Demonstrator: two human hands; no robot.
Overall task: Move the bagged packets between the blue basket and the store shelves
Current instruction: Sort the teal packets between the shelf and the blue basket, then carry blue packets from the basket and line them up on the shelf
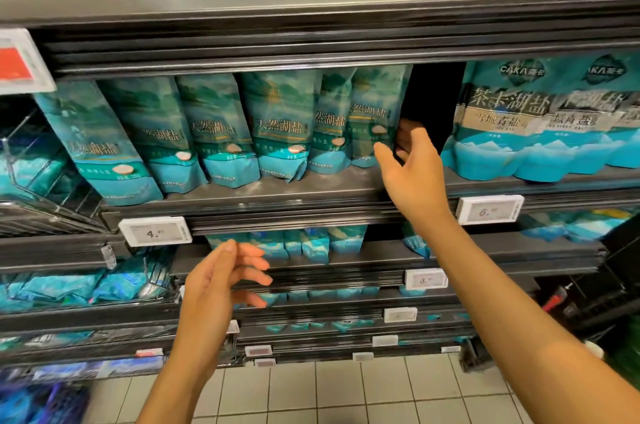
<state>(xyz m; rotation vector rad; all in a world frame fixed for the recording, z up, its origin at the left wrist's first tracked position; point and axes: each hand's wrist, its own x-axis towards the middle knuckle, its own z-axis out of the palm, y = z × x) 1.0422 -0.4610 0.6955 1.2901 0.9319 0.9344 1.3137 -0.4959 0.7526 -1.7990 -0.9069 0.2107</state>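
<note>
Forearms fill the foreground, rising from six o'clock toward the shelves (pixel 311 195), the biggest thing in view, spanning nine to three o'clock in dark tiers. On the middle tier a row of teal packets (pixel 277 125) stands upright from ten o'clock to the centre, with lighter blue packets (pixel 540 118) at two o'clock and a dark gap between the groups. At seven o'clock, low and blurred, part of the blue basket (pixel 65 403) shows. The right hand (pixel 412 163) sits at the end packet (pixel 375 115) beside the gap, thumb on its front and fingers reaching behind its edge, apparently grasping it, though the contact is partly hidden. The left hand (pixel 221 285) hovers relaxed, fingers loosely spread, carrying nothing. I judge this the shelf end of a transfer; whether placing or taking, I cannot tell.
</note>
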